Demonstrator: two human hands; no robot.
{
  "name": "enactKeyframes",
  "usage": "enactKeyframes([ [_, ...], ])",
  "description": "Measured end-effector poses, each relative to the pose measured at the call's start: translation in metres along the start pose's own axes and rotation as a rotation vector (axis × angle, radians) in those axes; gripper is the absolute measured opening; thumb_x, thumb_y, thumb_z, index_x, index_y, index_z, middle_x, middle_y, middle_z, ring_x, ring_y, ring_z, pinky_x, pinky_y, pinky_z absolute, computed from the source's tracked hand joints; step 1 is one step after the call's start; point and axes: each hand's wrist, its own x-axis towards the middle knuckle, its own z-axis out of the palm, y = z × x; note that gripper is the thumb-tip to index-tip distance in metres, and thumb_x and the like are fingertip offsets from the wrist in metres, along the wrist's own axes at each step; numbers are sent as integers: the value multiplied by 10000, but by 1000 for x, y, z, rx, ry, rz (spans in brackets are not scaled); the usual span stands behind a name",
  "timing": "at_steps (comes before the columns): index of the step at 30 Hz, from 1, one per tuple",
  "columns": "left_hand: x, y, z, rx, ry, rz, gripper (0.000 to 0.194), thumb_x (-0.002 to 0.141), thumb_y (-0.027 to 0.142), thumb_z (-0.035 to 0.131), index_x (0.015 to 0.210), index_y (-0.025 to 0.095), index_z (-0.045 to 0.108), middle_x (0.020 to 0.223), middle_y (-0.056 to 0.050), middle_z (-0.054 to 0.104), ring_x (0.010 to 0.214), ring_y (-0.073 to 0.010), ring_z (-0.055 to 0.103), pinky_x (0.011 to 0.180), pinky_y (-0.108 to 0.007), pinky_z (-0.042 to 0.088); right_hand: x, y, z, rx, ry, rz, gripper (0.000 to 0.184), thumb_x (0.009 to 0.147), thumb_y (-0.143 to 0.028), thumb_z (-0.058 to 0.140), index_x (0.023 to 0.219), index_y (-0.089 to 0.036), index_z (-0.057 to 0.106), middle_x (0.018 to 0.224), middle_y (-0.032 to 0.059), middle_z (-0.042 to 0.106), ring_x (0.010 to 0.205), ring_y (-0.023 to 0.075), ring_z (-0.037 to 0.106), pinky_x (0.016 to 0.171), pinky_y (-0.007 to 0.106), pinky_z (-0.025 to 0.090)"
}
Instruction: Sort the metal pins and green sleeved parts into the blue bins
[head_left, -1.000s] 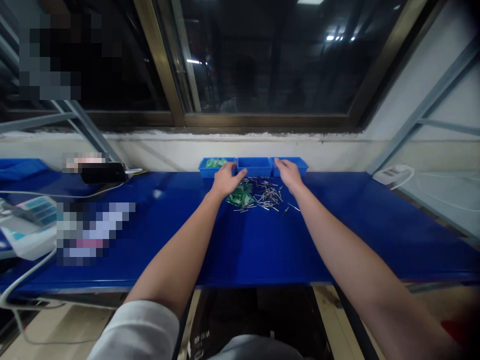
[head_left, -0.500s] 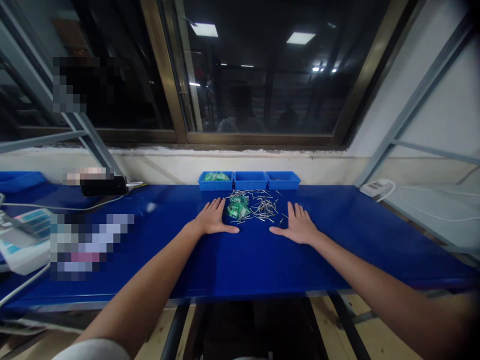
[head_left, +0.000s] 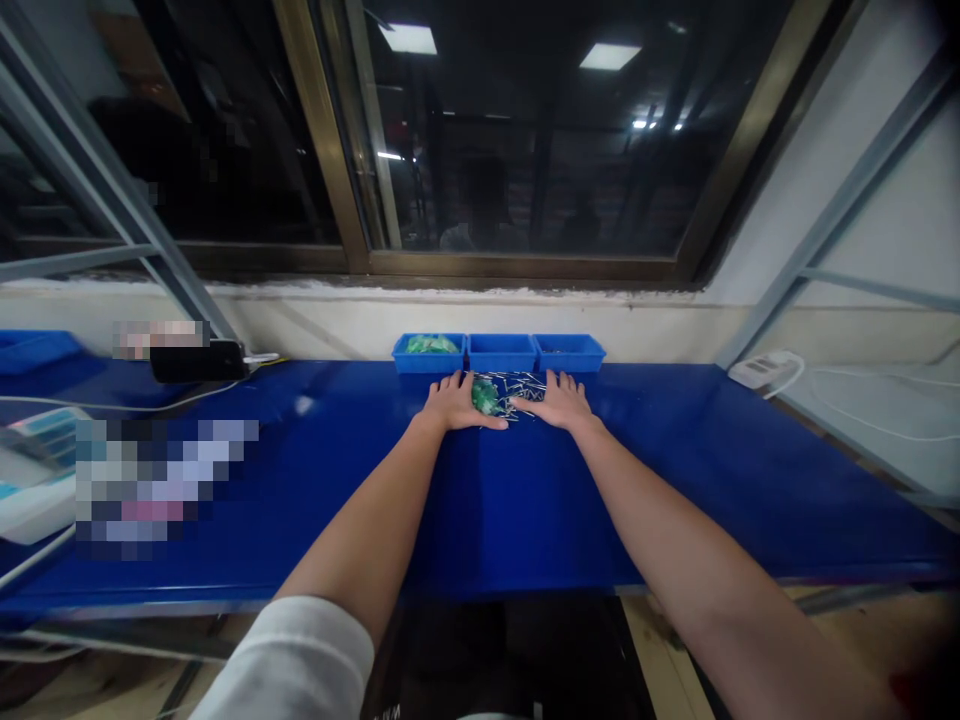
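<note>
Head view: near the far edge of the blue worktop (head_left: 337, 480), green pieces (head_left: 487, 397) lie just beside the left hand (head_left: 451, 404), between its fingertips and thumb. Metal pins (head_left: 523, 384) lie to their right, by the right hand's (head_left: 562, 402) thumb. Both hands' fingers are extended, unclenched. Blue bins (head_left: 501, 363) line the far edge.
</note>
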Motion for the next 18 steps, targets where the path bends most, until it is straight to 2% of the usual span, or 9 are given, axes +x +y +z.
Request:
enactKeyframes([
  [4, 0, 6, 2, -5, 84, 24, 1380, 479, 960, 573, 1588, 218, 223, 1626, -219, 252, 1495, -434, 217, 1188, -584, 195, 2, -3, 1, -28, 8, -33, 1219, 717, -930, 352, 1581, -81, 210, 1640, 235, 206, 1530, 389, 160, 1229, 579, 77],
  [8, 0, 11, 4, 13, 124, 22, 1314, 519, 959, 542, 1564, 202, 300, 1583, -227, 331, 1448, -442, 299, 1162, -579, 243, 3, -9, 3, -31, 18, -102, 1119, 784, -867, 363, 1556, -61, 280, 1624, 232, 261, 1513, 371, 226, 1236, 523, 133],
  [10, 2, 14, 4, 17, 133, 24, 1303, 522, 958, 540, 1554, 194, 322, 1580, -229, 334, 1431, -453, 317, 1153, -581, 251, 3, -13, 4, -19, 21, -136, 1071, 807, -843, 363, 1544, -67, 314, 1608, 231, 299, 1501, 367, 259, 1231, 503, 163],
  [14, 6, 18, 5, 19, 114, 25, 1273, 562, 943, 522, 1564, 191, 296, 1632, -209, 241, 1467, -456, 247, 1164, -587, 221, 4, -17, 5, -4, 6, -138, 1019, 831, -829, 336, 1534, -91, 346, 1601, 245, 303, 1498, 378, 264, 1222, 487, 183],
  [18, 8, 20, 5, 31, 106, 26, 1257, 573, 938, 519, 1555, 179, 324, 1614, -215, 287, 1455, -454, 266, 1157, -583, 232, 4, -20, 6, 5, 2, -131, 995, 849, -812, 318, 1538, -94, 339, 1604, 247, 291, 1501, 396, 242, 1211, 479, 206],
])
